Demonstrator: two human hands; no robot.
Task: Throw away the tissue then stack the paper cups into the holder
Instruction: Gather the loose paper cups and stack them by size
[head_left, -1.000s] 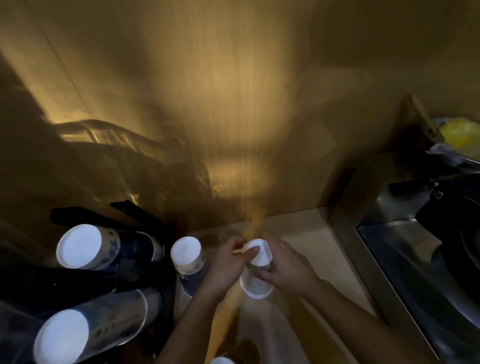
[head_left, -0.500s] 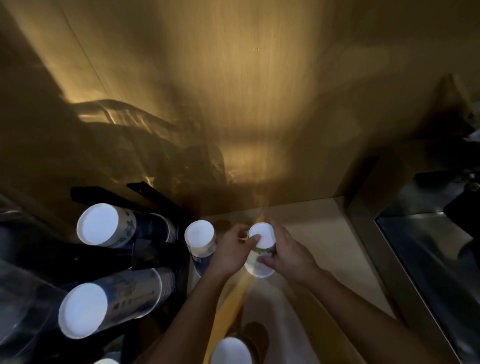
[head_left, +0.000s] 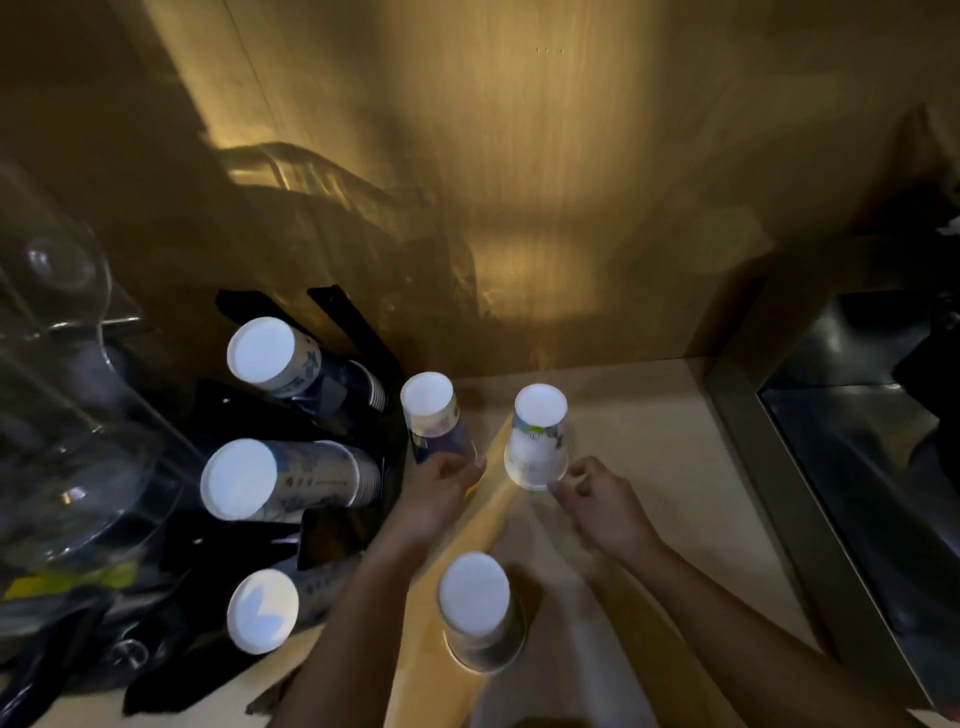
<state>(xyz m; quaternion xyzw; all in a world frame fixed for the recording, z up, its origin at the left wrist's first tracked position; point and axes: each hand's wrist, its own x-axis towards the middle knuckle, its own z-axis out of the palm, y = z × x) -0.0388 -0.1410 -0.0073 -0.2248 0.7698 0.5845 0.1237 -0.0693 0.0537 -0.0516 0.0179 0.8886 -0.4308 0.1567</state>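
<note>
Three upside-down paper cups stand loose on the pale wooden table (head_left: 649, 467), their white bases facing up. The right hand (head_left: 602, 506) sits just beside the far-right cup (head_left: 537, 441) — a white cup with a small green mark near its base. Its fingers (head_left: 563, 486) are loosely curled, their tips at the cup's lower rim; whether they actually touch the rim I cannot tell, and they do not close around it.

The left hand (head_left: 434, 499) is at the foot of the blue-patterned cup (head_left: 434, 421), which stands just left of the white one and next to the holder. Its fingers (head_left: 470, 462) are bent around the cup's lower edge, though the blur leaves it unclear whether they grip it or only rest against it.

A third cup (head_left: 478, 613) stands nearer the person, between the two forearms and apart from both hands.

On the left, the black cup holder (head_left: 343, 322) carries three stacks of cups leaning out toward the camera — a far stack (head_left: 275, 358), a middle stack (head_left: 270, 480) and a near stack (head_left: 265, 608). A clear glass vessel (head_left: 57, 395) fills the left edge, and a metal sink (head_left: 857, 441) lies at the right.
</note>
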